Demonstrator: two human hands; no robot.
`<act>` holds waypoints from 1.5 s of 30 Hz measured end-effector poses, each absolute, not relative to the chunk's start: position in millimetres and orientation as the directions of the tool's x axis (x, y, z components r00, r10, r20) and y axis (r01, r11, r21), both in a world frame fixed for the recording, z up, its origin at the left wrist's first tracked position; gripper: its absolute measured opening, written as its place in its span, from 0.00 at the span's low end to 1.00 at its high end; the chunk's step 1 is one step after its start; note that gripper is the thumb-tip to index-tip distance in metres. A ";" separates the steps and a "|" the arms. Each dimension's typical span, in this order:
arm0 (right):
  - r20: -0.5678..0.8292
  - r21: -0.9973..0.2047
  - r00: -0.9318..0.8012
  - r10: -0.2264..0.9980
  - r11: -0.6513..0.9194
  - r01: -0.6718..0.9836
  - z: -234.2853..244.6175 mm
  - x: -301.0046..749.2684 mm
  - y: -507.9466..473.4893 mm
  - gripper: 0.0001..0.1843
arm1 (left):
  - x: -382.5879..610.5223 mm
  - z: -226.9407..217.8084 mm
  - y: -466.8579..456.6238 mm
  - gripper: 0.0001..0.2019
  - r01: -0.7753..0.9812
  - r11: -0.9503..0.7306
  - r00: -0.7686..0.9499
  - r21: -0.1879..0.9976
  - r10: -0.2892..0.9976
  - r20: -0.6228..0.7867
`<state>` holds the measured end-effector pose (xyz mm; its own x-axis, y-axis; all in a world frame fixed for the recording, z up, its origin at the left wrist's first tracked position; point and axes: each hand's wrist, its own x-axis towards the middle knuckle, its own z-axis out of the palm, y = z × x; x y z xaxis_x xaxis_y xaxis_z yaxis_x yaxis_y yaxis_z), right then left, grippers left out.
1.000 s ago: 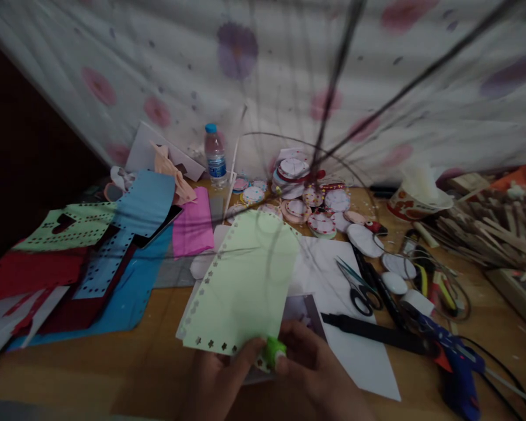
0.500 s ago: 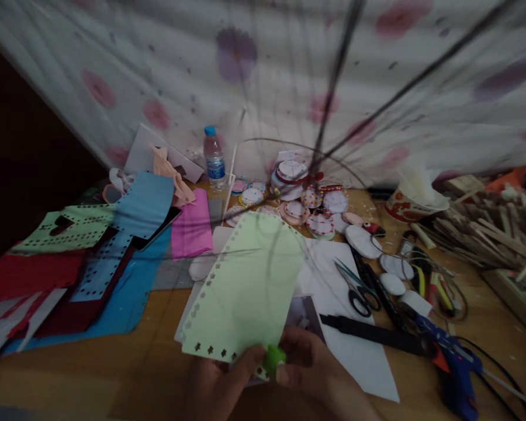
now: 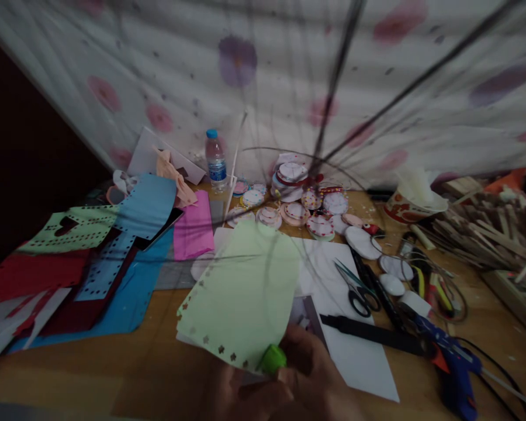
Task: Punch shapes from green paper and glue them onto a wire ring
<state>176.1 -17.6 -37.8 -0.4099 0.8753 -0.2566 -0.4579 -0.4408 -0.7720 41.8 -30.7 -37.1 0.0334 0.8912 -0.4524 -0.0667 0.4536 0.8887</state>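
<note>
A sheet of light green paper (image 3: 245,280) slants up from my hands, with small flower-shaped holes along its left and lower edges. At its bottom right corner sits a bright green paper punch (image 3: 273,358). My right hand (image 3: 318,371) is closed on the punch from the right, fingers curled behind it. Below the paper's lower edge, my left hand (image 3: 239,394) is dim and smeared, closed at the paper close beside the punch; part of its fingers is hidden. A white sheet (image 3: 363,362) and a printed picture (image 3: 309,316) lie partly under the green paper.
Scissors (image 3: 359,292), a black strap-like strip (image 3: 372,334) and a blue glue gun (image 3: 456,368) lie right. Decorated paper discs (image 3: 294,213) and a water bottle (image 3: 216,164) stand behind. Coloured papers (image 3: 144,204) pile left; wooden sticks (image 3: 495,228) lie far right. Dark wires cross the view.
The green paper has turned and shifted slightly, its lower left corner rising. My left hand has moved down, and its thumb no longer shows on top of the paper.
</note>
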 end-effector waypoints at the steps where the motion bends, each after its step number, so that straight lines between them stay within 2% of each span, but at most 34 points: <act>1: -0.245 -0.786 -0.397 0.884 -0.421 -0.453 -40.2 176.0 -18.0 0.24 | 44.6 -39.4 -31.7 0.19 -0.131 0.462 0.031 0.877 0.886 -0.462; 3: -0.227 -0.803 -0.352 0.908 -0.379 -0.460 -47.9 174.9 -18.6 0.23 | 49.5 -47.4 -33.8 0.20 -0.190 0.469 0.000 0.863 0.878 -0.478; 6: -0.220 -0.815 -0.319 0.922 -0.353 -0.460 -59.6 172.8 -18.7 0.23 | 50.5 -64.7 -35.3 0.20 -0.165 0.463 -0.035 0.871 0.879 -0.475; 11: -0.200 -0.809 -0.390 0.899 -0.376 -0.452 -59.0 175.3 -17.4 0.22 | 25.8 -83.7 -22.5 0.16 -0.096 0.449 -0.067 0.888 0.888 -0.456; 15: -0.233 -0.854 -0.436 0.870 -0.397 -0.337 -52.6 180.6 -16.1 0.21 | 5.9 -71.2 -6.1 0.16 -0.041 0.407 -0.189 0.913 0.894 -0.407; 17: -0.285 -0.909 -0.374 0.883 -0.373 -0.187 -54.8 184.8 -14.2 0.18 | 3.8 -58.8 0.5 0.12 -0.023 0.449 -0.227 0.893 0.868 -0.442; 19: -0.321 -0.947 -0.287 0.903 -0.310 0.085 -60.3 190.5 -12.0 0.14 | 3.8 -48.1 5.4 0.10 0.014 0.525 -0.261 0.851 0.824 -0.503; 22: -0.256 -0.855 -0.205 0.945 -0.123 0.503 -68.2 198.9 -10.3 0.11 | 0.9 -42.7 9.0 0.08 0.103 0.500 -0.318 0.860 0.836 -0.448; 24: -0.221 -0.797 -0.214 0.951 -0.050 0.602 -69.1 202.4 -10.4 0.11 | -3.7 -45.5 9.3 0.08 0.163 0.498 -0.279 0.852 0.851 -0.445; 27: -0.257 -0.847 -0.237 0.937 -0.100 0.522 -63.5 203.5 -11.1 0.09 | -10.8 -51.5 8.1 0.13 0.216 0.551 -0.148 0.806 0.834 -0.531; 31: -0.311 -0.948 -0.283 0.907 -0.274 0.165 -54.1 201.9 -11.8 0.12 | -14.3 -50.1 5.0 0.16 0.213 0.504 -0.099 0.837 0.863 -0.495; 34: -0.331 -0.916 -0.335 0.882 -0.386 -0.111 -53.0 199.6 -12.9 0.12 | -11.5 -45.2 3.0 0.18 0.147 0.447 -0.142 0.882 0.892 -0.429; 36: -0.330 -0.885 -0.329 0.884 -0.411 -0.217 -54.5 196.6 -13.9 0.10 | -7.8 -44.3 2.7 0.16 0.027 0.462 -0.161 0.886 0.877 -0.452; 38: -0.332 -0.875 -0.321 0.887 -0.417 -0.247 -55.6 192.5 -14.5 0.06 | -3.5 -46.0 3.0 0.13 -0.108 0.489 -0.168 0.866 0.849 -0.501; 40: -0.328 -0.896 -0.320 0.889 -0.400 -0.192 -54.6 187.7 -14.4 0.05 | 1.1 -49.4 2.8 0.13 -0.203 0.497 -0.171 0.844 0.830 -0.530; 45: -0.329 -0.926 -0.229 0.916 -0.361 -0.115 -49.7 179.6 -11.1 0.05 | 9.6 -55.5 -1.8 0.15 -0.290 0.520 -0.112 0.804 0.815 -0.568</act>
